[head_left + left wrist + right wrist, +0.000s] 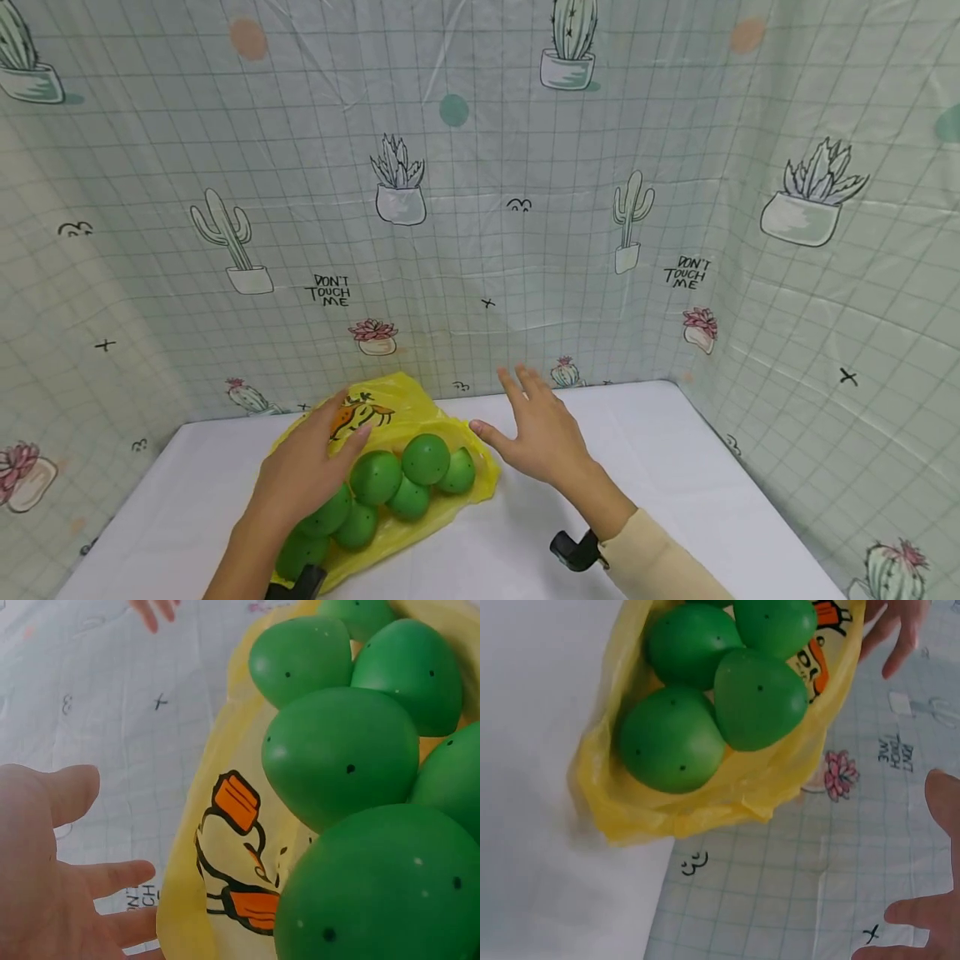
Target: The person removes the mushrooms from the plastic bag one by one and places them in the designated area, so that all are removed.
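A yellow plastic bag with a printed cartoon lies spread on the white table, and several round green fruit-like pieces with small dark dots rest on it. Above the bag's left part hovers my left hand, thumb and fingers spread, covering some of the green pieces in the head view. Just right of the bag, my right hand is raised with its fingers apart and holds nothing. In the right wrist view the bag's crumpled rim curls around the green pieces.
The white tabletop stretches out to the right of the bag. Behind and beside it hangs a checked cloth printed with cacti. A black strap-like device sits at my right wrist, below the hand.
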Demonstrator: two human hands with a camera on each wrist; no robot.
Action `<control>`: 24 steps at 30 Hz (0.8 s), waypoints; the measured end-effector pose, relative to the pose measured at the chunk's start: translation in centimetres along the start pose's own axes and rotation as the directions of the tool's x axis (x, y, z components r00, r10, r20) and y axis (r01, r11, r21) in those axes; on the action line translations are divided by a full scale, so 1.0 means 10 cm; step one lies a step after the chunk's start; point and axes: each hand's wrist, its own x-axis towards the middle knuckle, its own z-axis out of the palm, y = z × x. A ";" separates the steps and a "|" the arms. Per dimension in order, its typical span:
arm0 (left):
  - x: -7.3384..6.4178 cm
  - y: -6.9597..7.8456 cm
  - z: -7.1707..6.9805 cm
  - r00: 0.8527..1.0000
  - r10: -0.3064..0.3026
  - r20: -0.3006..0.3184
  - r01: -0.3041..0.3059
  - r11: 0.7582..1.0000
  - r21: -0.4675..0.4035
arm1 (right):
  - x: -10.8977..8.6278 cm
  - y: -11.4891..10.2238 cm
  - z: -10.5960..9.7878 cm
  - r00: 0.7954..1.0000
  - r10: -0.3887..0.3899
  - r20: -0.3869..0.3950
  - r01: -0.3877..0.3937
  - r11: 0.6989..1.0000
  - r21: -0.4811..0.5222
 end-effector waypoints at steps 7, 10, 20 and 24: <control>-0.10 -0.09 -0.02 1.000 -0.017 -0.008 0.017 0.999 -0.043 | -0.02 -0.12 0.09 1.000 -0.028 -0.002 0.028 0.999 0.029; -0.15 -0.12 -0.02 1.000 -0.022 -0.012 0.021 0.998 -0.060 | -0.03 -0.18 0.12 1.000 -0.030 0.004 0.030 0.998 0.058; -0.29 -0.19 -0.04 0.999 -0.046 -0.001 0.046 0.995 -0.085 | -0.09 -0.32 0.24 0.999 -0.040 0.018 0.038 0.990 0.136; -0.35 -0.20 -0.03 1.000 -0.030 0.010 0.031 0.993 -0.118 | -0.11 -0.36 0.27 0.999 -0.038 0.015 0.035 0.989 0.143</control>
